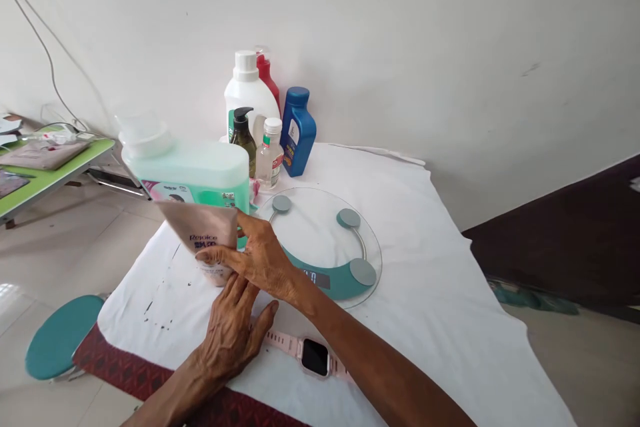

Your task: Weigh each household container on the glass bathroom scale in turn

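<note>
My right hand (pixel 263 250) is closed round a pale pink Rejoice squeeze tube (pixel 213 227), thumb across its front. The tube stands upright with its wide end up, in front of a large bottle of green liquid (pixel 200 167). My left hand (pixel 233 327) lies palm down on the white cloth, thumb apart, its fingertips partly hidden under my right hand near the tube's lower end. A pink-strapped smartwatch (pixel 315 356) lies just right of my left hand, with my right forearm over part of its strap. Beyond that forearm sits a round glass scale (pixel 320 220).
At the back by the wall stand a white jug (pixel 246 90), a red bottle (pixel 269 77), a dark pump bottle (pixel 243 137), a clear bottle (pixel 270 157) and a blue bottle (pixel 299 133). A teal stool (pixel 65 337) and a green table (pixel 55 170) are on the left.
</note>
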Demonstrator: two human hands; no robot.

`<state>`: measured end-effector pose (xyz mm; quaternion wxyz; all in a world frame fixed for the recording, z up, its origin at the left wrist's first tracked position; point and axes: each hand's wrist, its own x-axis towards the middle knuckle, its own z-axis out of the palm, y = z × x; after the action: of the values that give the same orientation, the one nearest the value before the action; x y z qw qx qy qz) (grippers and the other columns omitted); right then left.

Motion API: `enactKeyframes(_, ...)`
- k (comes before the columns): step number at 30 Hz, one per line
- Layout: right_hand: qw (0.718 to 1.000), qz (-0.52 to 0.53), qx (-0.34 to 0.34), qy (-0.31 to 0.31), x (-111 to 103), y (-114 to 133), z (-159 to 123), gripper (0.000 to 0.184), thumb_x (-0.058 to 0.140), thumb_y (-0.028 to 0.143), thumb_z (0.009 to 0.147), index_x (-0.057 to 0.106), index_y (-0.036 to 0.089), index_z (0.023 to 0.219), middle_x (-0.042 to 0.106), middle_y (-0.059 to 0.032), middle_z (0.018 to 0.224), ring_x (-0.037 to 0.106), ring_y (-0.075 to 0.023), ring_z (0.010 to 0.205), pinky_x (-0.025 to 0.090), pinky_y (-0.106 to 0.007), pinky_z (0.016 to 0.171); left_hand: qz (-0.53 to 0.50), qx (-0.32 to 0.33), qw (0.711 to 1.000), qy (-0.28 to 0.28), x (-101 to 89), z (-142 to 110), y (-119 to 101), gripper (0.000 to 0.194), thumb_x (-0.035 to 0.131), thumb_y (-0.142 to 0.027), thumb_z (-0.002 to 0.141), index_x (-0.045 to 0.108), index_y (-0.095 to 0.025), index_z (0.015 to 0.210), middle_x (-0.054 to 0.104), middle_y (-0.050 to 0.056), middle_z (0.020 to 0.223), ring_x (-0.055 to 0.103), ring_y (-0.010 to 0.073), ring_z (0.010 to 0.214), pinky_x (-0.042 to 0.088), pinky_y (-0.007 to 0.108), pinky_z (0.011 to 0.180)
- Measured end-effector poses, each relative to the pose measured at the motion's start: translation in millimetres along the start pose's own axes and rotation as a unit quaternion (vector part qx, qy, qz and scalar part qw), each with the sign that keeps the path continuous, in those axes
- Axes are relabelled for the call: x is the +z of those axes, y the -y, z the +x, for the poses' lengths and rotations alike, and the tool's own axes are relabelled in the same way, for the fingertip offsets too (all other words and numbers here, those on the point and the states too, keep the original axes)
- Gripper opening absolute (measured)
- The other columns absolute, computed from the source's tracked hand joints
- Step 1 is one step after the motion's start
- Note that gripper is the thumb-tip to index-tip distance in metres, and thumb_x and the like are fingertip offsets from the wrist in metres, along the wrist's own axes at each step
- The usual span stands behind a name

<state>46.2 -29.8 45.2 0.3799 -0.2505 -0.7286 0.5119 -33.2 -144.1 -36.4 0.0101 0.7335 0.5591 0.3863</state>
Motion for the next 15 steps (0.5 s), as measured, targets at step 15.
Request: enactKeyframes(15,0.955,-0.183,0.073,-0.223,-106.3,-48.8,91.5,0.070,0.085,0.063,0.070,0.058,0.019,0.117,0.069,-0.0170,0.126,0.066,-0.0320,0.118,0.055,-0.046,0.096,-0.049,-0.126,0.988,0.072,40.6,-29.8,6.6,0.093,0.058,-0.036,0.098,0.000,-0.027,0.171,0.024,0.018,0.175,0.036,0.0399,0.157,0.051,0.061,0.115)
